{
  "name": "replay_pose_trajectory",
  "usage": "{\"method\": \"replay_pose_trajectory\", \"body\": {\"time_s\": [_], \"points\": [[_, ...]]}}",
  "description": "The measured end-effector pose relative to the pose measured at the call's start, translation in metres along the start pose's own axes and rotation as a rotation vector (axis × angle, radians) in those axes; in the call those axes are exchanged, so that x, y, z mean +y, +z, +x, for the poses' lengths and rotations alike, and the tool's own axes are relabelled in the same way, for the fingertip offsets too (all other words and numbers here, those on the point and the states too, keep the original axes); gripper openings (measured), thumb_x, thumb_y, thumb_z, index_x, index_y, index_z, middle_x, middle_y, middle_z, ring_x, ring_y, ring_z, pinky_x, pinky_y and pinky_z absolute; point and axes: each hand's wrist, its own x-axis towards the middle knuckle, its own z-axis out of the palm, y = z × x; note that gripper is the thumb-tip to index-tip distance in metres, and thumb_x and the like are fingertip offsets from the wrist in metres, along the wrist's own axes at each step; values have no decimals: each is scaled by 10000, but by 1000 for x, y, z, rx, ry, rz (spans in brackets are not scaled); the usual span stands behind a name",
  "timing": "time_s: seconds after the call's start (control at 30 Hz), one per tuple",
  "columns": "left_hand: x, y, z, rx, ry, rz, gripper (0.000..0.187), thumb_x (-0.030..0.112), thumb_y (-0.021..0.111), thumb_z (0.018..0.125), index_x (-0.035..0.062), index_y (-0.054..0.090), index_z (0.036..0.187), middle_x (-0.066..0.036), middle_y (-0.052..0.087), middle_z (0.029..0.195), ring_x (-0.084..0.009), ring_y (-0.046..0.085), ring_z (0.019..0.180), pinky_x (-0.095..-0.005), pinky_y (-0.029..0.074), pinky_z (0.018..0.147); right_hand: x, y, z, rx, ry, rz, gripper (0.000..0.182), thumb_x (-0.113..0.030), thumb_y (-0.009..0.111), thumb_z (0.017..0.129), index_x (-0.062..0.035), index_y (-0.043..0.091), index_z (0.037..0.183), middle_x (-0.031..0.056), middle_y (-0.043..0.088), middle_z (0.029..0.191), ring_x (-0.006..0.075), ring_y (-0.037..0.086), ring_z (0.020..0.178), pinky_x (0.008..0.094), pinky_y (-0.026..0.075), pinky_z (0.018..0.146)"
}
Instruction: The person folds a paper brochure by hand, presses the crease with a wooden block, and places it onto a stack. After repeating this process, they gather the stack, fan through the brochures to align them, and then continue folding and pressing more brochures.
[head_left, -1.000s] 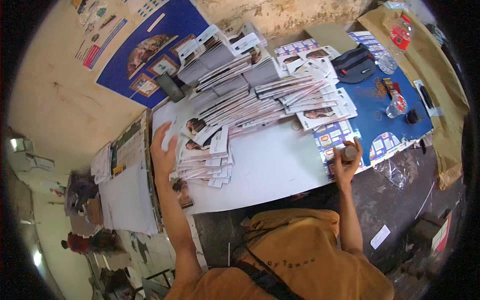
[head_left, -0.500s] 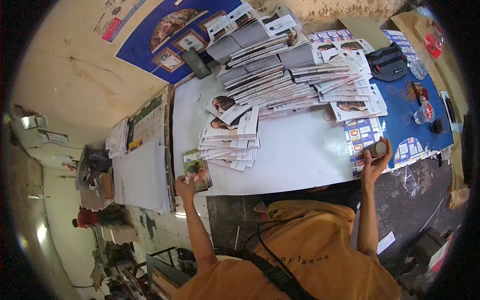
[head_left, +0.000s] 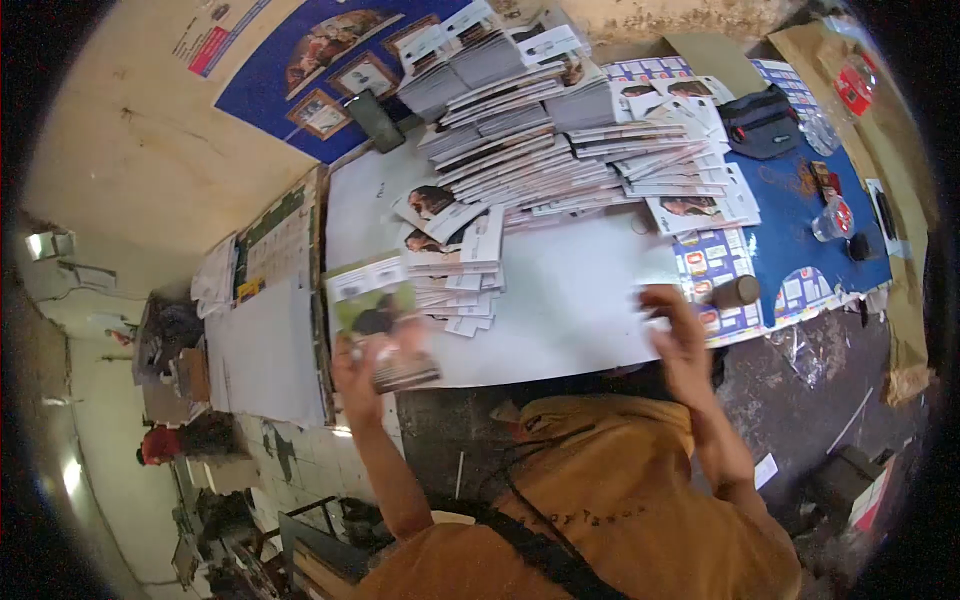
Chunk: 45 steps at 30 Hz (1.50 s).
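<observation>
My left hand (head_left: pixel 360 378) grips a booklet (head_left: pixel 372 290) with a green, photo-printed cover at the left end of the white table. The booklet is raised and tilted, partly hiding a small pile of similar copies (head_left: pixel 412 372) by the table edge. Over the front of the table, my right hand (head_left: pixel 682 335) is slightly blurred, its fingers curled but apart with nothing between them. To the right of that hand, a short brown cylinder (head_left: pixel 735 292) lies on the printed sheet. Just behind my left hand's booklet stands a stack of white-covered booklets (head_left: pixel 455 255).
Large piles of booklets (head_left: pixel 540 150) cover the back of the white table (head_left: pixel 570 330). A phone (head_left: pixel 374 122) leans at the wall. On the right are a dark pouch (head_left: pixel 762 122), rubber bands, a plastic cup (head_left: pixel 832 222) and a bottle (head_left: pixel 855 85). Another person (head_left: pixel 165 444) is far left.
My left hand has lifted a booklet from the small pile at the table's left edge. My right hand has let go of the brown cylinder and moved left.
</observation>
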Motion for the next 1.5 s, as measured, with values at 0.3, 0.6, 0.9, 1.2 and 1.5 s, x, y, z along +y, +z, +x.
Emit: {"method": "replay_pose_trajectory", "body": {"time_s": [0.3, 0.6, 0.9, 1.2, 1.5], "points": [[-66, 208, -43, -411, 211, 45, 740, 223, 827, 819, 17, 359, 1354, -147, 498, 1364, -242, 511, 1237, -417, 434, 1044, 5, 30, -16, -37, 135, -158, 228, -71, 646, 922, -5, 690, 1136, 136, 672, 1081, 201, 666, 839, 303, 536, 721], [-75, 224, -62, -785, -272, -519, 945, 436, 864, 713, -66, 424, 1383, -152, 469, 1402, -273, 502, 1281, -483, 462, 1087, 4, 28, -27, -51, 110, 6, 448, -175, 894, 708, -21, 640, 1043, 84, 637, 1031, 169, 626, 938, 296, 521, 705], [-89, 216, -66, -749, -183, -485, 998, 442, 809, 786, 38, 263, 1517, -191, 386, 1506, -359, 396, 1391, -522, 421, 1111, 1, 31, -18, -167, 276, -36, 400, -245, 881, 738, -40, 604, 941, 48, 645, 994, 113, 614, 828, 256, 485, 614], [-89, 221, -72, -723, -216, -462, 1074, 403, 829, 750, 13, 203, 1531, -198, 315, 1556, -359, 301, 1461, -521, 299, 1178, 13, 32, -32, -56, 367, 17, 130, -100, 710, 905, -2, 756, 975, 95, 742, 831, 90, 645, 679, 271, 543, 650], [-75, 228, -77, -694, -515, -784, 673, 232, 543, 948, -19, 271, 1509, -216, 418, 1491, -311, 476, 1332, -458, 438, 1082, 32, 34, -28, -49, 503, 339, 193, -161, 760, 882, 3, 681, 817, -14, 583, 649, 59, 487, 643, 266, 427, 600]]}}
